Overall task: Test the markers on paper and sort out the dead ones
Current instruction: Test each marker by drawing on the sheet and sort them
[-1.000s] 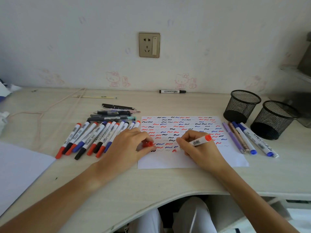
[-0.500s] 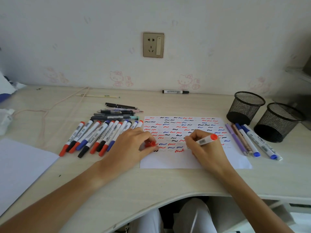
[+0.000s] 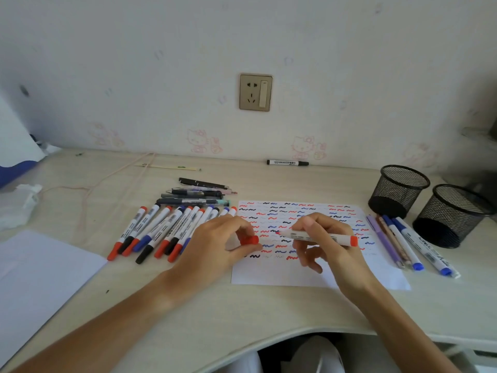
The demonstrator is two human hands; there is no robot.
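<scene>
Head view: our right hand [image 3: 326,238] pinches the red marker [image 3: 317,236] level, tip facing the cap [image 3: 249,240] pinched in our left hand [image 3: 215,246].

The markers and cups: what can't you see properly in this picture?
- Marker row: the left hand covers the rightmost ones' lower ends, head view.
- Marker labels: print too small to read.
- Mesh cups: insides too dark to tell contents.
- Paper: both hands cover some squiggles.
- Far-left things: cut off by the edge.
</scene>
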